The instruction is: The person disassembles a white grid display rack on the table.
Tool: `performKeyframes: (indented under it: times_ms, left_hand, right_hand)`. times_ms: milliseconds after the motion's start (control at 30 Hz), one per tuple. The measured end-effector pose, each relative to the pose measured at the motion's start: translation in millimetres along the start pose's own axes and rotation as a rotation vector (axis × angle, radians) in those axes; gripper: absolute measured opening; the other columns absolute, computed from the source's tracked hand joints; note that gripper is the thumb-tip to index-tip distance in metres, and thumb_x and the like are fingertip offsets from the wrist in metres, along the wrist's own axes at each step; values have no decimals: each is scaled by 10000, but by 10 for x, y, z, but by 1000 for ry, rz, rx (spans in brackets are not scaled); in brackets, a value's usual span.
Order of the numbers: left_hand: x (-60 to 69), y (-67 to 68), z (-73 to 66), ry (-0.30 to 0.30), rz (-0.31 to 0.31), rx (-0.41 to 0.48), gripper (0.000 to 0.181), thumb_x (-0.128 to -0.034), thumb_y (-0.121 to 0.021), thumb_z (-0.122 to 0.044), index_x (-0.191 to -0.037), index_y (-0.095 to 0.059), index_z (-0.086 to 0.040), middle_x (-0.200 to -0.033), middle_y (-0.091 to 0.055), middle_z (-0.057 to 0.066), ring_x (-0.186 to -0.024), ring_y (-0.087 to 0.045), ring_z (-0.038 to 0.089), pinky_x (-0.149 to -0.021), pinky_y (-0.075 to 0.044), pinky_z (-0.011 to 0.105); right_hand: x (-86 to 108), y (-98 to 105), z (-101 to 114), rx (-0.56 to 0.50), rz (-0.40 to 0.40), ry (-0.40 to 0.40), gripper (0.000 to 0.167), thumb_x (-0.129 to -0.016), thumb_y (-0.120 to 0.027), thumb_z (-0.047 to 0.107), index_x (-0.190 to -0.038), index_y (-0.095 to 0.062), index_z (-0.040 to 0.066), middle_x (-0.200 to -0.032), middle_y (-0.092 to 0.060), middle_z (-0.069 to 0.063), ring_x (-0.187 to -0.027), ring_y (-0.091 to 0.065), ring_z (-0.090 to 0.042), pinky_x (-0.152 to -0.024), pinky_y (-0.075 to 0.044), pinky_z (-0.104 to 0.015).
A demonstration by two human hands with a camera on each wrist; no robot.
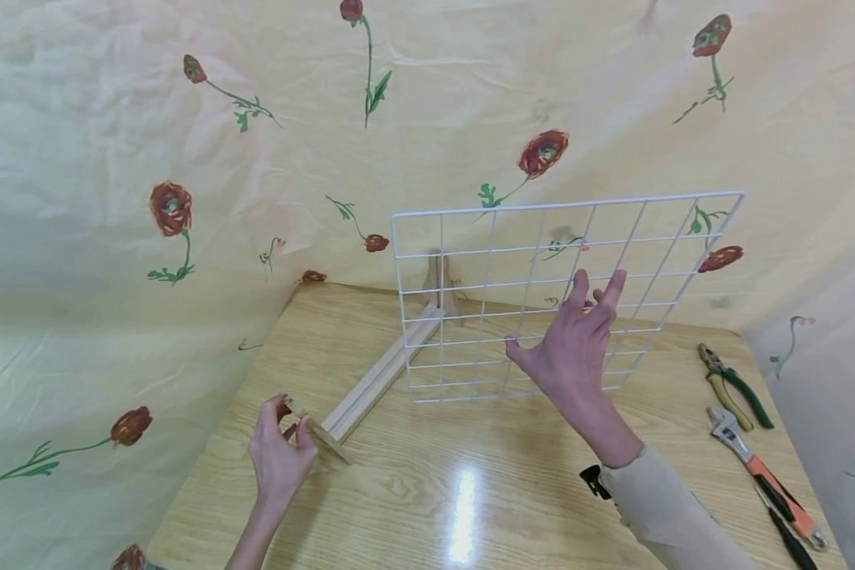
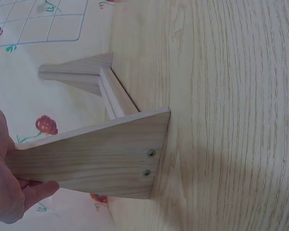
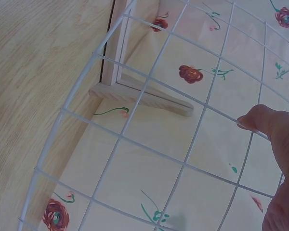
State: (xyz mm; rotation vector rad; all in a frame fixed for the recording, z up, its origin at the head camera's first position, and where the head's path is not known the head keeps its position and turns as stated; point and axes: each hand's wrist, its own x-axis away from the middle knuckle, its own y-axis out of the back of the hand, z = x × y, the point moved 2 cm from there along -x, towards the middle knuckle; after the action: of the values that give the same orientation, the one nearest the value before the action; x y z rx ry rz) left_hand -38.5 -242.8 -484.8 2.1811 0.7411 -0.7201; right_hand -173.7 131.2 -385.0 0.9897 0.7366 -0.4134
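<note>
Two hands (image 1: 283,459) (image 1: 575,348), one wire grid (image 1: 526,283), one wooden stand (image 1: 385,374), one pliers (image 1: 716,369), one wrench (image 1: 758,469), apparently one screwdriver (image 1: 792,540)

Wooden stand (image 2: 86,159): no text, label or number that can be read
White wire grid (image 3: 185,164): no tag or marking legible
Adjustable wrench (image 1: 755,466): no brand or size readable on the handle, too small in the head view
Pliers (image 1: 725,397): no legible lettering
Black-handled tool (image 1: 791,538): nothing readable, cut off by the frame
Patterned cloth (image 1: 435,158): no words or numbers readable
</note>
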Motion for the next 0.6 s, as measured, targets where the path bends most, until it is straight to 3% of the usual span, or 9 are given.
performKeyframes:
  times_ms: [100,333,600]
  left_hand:
    - [2,-2,-5,0,0,-8,472,-749,-735,165,-1174,-535,119,-967,-620,228,-850,-657,392,-641,-581,209]
    - [4,-11,-24,-19,-2,-14,486,-725,-729,188,-1162,-523,130,-961,-621,245,-836,-661,415,-555,-585,474]
    - [11,-24,-33,-30,-9,-27,478,-742,-734,163,-1166,-515,134,-956,-615,256,-831,-657,427,-554,-587,490]
  right_hand:
    - [7,-3,-6,0,-4,5,1388,-486,-983,224,-1496,-42,81,-1538,95,-351,-1161,-319,-542,-792,-433,-654]
    - [15,-6,-19,0,-9,15,1383,-490,-980,237,-1496,-45,70,-1539,94,-354,-1157,-320,-547,-799,-430,-650]
    - [31,-8,-24,7,1,5,1383,-494,-980,243,-1496,-42,68,-1533,87,-366,-1159,-324,-552,-764,-442,-653]
